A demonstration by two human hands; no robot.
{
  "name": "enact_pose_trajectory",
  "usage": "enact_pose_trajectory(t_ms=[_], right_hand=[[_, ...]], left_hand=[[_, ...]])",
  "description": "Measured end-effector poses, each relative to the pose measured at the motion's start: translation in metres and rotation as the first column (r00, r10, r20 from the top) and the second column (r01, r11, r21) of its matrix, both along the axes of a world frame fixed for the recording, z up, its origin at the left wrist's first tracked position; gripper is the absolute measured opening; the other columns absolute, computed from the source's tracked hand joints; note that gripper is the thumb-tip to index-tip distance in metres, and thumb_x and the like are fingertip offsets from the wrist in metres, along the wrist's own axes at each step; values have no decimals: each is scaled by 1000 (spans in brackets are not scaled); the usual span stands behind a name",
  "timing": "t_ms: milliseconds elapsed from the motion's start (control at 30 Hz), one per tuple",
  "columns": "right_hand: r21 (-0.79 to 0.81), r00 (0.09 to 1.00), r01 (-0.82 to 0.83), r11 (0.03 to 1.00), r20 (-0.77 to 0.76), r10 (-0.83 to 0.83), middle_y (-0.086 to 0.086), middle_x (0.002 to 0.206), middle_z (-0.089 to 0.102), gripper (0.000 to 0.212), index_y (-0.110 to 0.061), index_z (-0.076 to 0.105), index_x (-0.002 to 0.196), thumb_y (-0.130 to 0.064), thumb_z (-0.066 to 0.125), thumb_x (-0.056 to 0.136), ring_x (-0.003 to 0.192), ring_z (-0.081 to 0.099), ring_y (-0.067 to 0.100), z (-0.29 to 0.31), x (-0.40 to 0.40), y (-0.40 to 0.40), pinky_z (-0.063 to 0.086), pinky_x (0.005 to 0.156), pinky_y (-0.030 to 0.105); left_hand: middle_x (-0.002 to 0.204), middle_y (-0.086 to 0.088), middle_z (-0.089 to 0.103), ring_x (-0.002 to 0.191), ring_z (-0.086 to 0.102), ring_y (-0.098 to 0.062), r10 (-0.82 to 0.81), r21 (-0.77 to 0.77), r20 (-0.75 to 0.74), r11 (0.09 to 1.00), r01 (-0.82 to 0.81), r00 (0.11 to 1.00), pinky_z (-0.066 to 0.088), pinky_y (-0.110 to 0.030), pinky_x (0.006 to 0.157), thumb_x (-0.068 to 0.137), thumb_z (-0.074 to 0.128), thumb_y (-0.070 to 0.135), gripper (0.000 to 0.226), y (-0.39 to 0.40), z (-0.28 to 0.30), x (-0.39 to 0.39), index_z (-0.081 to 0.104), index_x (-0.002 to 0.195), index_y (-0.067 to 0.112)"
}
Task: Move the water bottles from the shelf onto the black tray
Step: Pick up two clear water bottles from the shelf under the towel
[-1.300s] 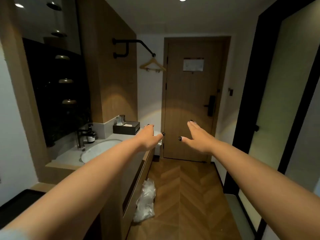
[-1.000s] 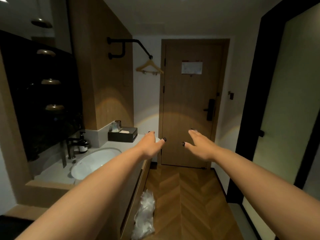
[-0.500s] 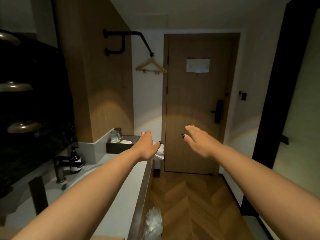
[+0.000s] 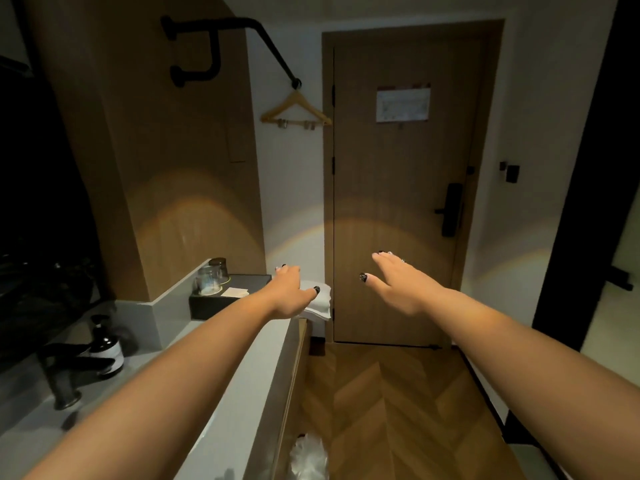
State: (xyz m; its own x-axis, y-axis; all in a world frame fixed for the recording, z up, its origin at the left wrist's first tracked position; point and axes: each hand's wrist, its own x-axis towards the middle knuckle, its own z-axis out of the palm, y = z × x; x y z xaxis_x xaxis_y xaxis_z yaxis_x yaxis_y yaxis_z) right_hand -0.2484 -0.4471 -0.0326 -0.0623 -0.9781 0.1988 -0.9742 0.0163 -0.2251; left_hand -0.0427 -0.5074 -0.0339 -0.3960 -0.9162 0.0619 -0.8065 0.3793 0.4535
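Black tray (image 4: 221,295) sits at the far end of the grey worktop (image 4: 221,407), against the wooden wall panel, with two upturned glasses (image 4: 209,279) and a small card on it; no water bottles can be made out. The left hand (image 4: 289,295) hovers just right of the tray, over folded white towels (image 4: 320,301), its grip spread and empty. The right hand (image 4: 398,285) reaches further right of the tray, toward the wooden door (image 4: 398,181), fingers extended, holding nothing.
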Motion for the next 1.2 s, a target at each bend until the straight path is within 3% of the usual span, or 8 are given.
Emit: enact_pose_trajectory(t_ms=[100,233,367,600,767,967,1200], right_hand=[[8,999,-35,999,-20,35,2,161,7,66,-17,10,152,-51,28,98,149,4,18,5,-33,-41,17,118,40],[3,994,-104,995,-29,104,2,161,6,67,-16,9,152,-51,29,98,149,4,18,17,-78,-94,17,118,40],[3,988,-145,989,-45,145,2,161,7,68,-15,10,152,-50,30,98,149,5,18,21,-121,-144,18,117,40],[64,983,-185,981,-8,186,4,161,9,68,-13,9,152,-48,32,98,148,7,19,4,-164,-207,19,117,40],[60,979,-202,978,23,201,5,159,18,62,-9,20,148,-45,33,99,148,7,19,-10,-180,-248,24,115,40],[112,971,-241,964,18,240,5,159,16,62,-7,20,147,-44,33,99,149,0,20,-33,-199,-325,16,119,43],[158,963,-266,951,-10,271,7,161,8,67,-7,19,149,-49,31,98,148,-9,23,-59,-214,-459,8,120,44]], left_hand=[[152,-18,25,140,25,-32,55,-10,6,998,-55,998,29,-42,110,95,47,38,64,-44,1,-25,25,144,3],[158,-15,14,147,7,-31,107,-9,-44,994,-107,993,20,-46,115,95,47,37,68,-93,6,-65,18,148,6],[159,-13,5,146,-11,-29,116,-64,10,991,-115,993,12,-46,117,96,45,37,70,-132,-1,-101,13,150,6],[159,-14,7,146,-13,-29,173,-44,42,984,-171,984,11,-46,118,96,43,37,71,-187,-14,-142,12,149,2],[160,-13,3,147,-7,-25,189,-23,18,982,-189,982,11,-40,118,97,42,36,72,-225,-24,-165,6,150,4],[159,-11,8,147,-9,-25,214,-102,110,974,-204,971,16,-42,117,98,41,35,68,-290,-50,-183,8,149,5],[160,-9,2,147,-10,-22,250,-49,40,968,-248,967,18,-42,117,97,44,37,74,-405,-76,-206,3,151,9]])
